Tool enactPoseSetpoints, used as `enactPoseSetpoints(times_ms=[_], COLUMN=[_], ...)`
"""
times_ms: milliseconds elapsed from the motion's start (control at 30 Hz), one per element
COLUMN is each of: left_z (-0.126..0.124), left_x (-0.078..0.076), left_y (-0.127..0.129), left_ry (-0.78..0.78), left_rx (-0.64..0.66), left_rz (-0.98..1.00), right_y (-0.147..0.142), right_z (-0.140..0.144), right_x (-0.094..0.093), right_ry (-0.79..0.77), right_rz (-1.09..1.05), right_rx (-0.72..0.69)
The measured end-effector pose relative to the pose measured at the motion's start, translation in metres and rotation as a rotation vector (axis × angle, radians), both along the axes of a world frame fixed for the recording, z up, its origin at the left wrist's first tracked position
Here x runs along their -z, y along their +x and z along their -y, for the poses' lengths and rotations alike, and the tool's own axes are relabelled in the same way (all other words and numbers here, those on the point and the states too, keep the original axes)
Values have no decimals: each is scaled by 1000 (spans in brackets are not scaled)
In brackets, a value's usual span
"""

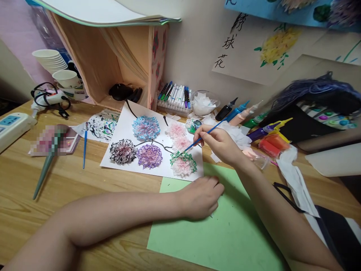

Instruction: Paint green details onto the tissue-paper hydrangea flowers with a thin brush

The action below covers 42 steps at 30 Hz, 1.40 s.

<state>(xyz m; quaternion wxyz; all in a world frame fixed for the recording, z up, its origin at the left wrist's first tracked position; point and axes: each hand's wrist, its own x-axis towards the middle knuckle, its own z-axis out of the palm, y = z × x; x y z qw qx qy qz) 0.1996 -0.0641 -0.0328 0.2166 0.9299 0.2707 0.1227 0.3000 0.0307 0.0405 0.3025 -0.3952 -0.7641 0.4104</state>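
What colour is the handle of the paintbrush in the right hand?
The paintbrush handle is blue, seen in the head view.

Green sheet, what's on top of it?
The left hand is over the green sheet, near small dark specks; the white paper overlaps its far edge. Anything beneath hand and paper is covered.

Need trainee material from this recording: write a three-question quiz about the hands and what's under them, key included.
1. Multiple choice: what is the right hand holding?
A) a marker
B) a blue brush
C) a paper cup

2. True or false: the blue brush's tip is at the purple flower.

3. Fill in: the colour of the sheet beneath the left hand is ____.

Key: 1. B. 2. False; it is at the green-edged flower. 3. Green.
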Motion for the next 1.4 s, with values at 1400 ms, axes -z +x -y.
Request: enactPoseSetpoints(times_ms=[1400], left_z=[1], left_x=[0], left_y=[0], left_ry=[-30], left_rx=[-8], left_rz=[10], right_y=[6], right_z=[1], right_x=[-9], right_ry=[46], right_rz=[108], right_rx=[-9])
